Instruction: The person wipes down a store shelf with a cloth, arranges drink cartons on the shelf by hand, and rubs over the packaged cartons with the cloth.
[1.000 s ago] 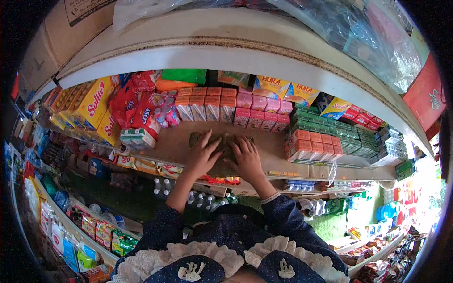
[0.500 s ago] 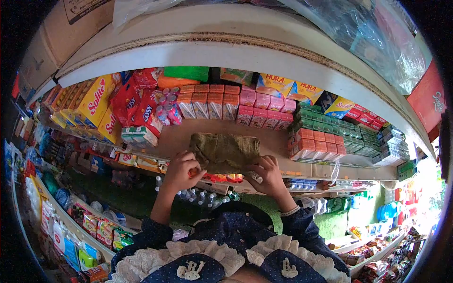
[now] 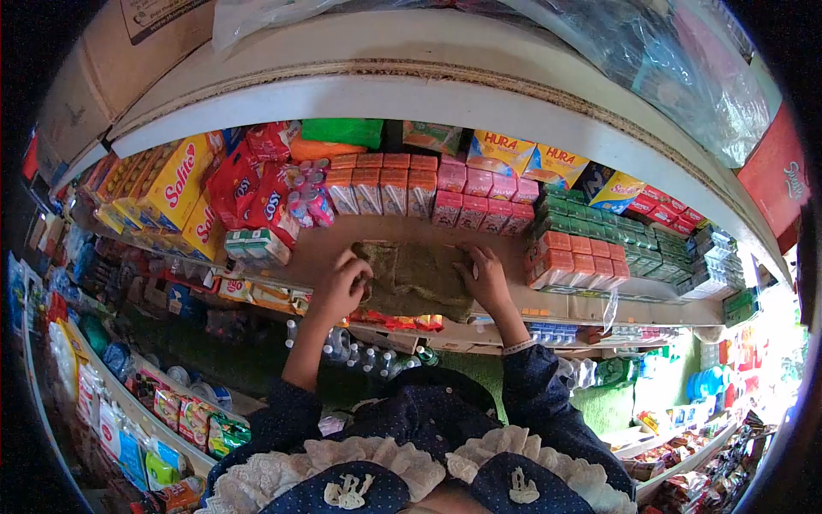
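My two hands [image 3: 342, 287] [image 3: 486, 278], fingers bent, touch both sides of the brown cloth [image 3: 413, 278] on the middle shelf [image 3: 330, 238]

Landmark: pink cartons [image 3: 473, 212]. "HURA" is legible on two yellow-white boxes [image 3: 497, 154] behind them. "COSY" is printed on red bags [image 3: 272, 199] to their left. "Solite" marks a yellow box [image 3: 173, 182] farther left; a second "Solite" below it is partly hidden. Script on the red box [image 3: 771, 176], far right, is unclear.
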Demonstrator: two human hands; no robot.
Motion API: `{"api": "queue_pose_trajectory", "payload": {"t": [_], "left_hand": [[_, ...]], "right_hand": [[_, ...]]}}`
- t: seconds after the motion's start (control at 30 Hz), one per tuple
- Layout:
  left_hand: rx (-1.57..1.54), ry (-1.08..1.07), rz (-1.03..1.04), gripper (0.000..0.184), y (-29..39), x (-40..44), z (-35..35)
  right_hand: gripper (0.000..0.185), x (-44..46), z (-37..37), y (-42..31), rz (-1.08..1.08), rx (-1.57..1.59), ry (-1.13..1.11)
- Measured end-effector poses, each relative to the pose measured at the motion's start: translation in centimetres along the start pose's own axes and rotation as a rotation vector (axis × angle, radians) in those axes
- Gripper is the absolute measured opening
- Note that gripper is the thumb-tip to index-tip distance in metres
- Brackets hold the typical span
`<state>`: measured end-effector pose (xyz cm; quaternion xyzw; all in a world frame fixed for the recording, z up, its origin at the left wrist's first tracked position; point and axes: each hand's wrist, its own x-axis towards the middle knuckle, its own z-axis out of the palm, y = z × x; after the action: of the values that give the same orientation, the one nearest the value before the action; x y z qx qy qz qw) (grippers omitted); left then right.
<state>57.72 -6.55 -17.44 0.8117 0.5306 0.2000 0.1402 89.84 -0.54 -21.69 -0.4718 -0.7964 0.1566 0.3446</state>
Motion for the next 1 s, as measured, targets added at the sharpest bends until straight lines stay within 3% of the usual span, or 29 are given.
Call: {"api": "queue_pose_trajectory", "payload": {"t": [0.07, 0.2, 0.3, 0.47, 0.57, 0.7, 0.77, 0.8, 0.9, 0.93, 1.0], "left_hand": [[-0.197, 0.176, -0.114, 0.059, 1.4, -0.9, -0.8], [-0.249, 0.037, -0.146, 0.062, 1.9, 0.9, -1.4], [0.019, 0.044, -0.022, 0.057, 1.8, 1.7, -0.1], [-0.005, 0.177, -0.049, 0.025, 1.3, -1.9, -1.1], [-0.109, 0.282, -0.176, 0.020, 1.5, -5.5, -2.3], [-0.206, 0.410, -0.335, 0.023, 0.5, -6.2, -0.6], [-0.477, 0.619, -0.487, 0.034, 1.5, -4.4, 1.0], [-0.318, 0.554, -0.523, 0.052, 1.3, -3.8, 1.5], [-0.251, 0.489, -0.581, 0.058, 1.2, -2.0, 4.1], [-0.028, 0.545, -0.502, 0.060, 1.7, -2.0, 4.9], [-0.129, 0.570, -0.554, 0.058, 2.0, -1.7, 5.7]], "right_hand": [[0.050, -0.4, 0.2, -0.7, 0.031, 0.042, 0.078], [0.047, -0.3, 0.5, -0.8, 0.018, 0.004, 0.114], [0.040, -0.2, 0.4, 0.1, 0.064, -0.019, 0.129], [0.045, -0.6, 1.5, 1.1, 0.154, 0.060, 0.216], [0.042, -0.8, 1.6, 0.5, 0.234, 0.182, 0.272], [0.042, -1.3, 1.7, 0.3, 0.355, 0.221, 0.276], [0.041, -1.9, 2.0, 1.0, 0.479, 0.389, 0.243], [0.041, -2.4, 2.1, 1.2, 0.483, 0.387, 0.232], [0.039, -3.1, 1.4, 1.1, 0.584, 0.366, 0.110], [0.044, -3.6, 1.2, 0.7, 0.582, 0.289, 0.069], [0.046, -4.2, 0.2, -1.1, 0.586, 0.299, 0.035]]}}
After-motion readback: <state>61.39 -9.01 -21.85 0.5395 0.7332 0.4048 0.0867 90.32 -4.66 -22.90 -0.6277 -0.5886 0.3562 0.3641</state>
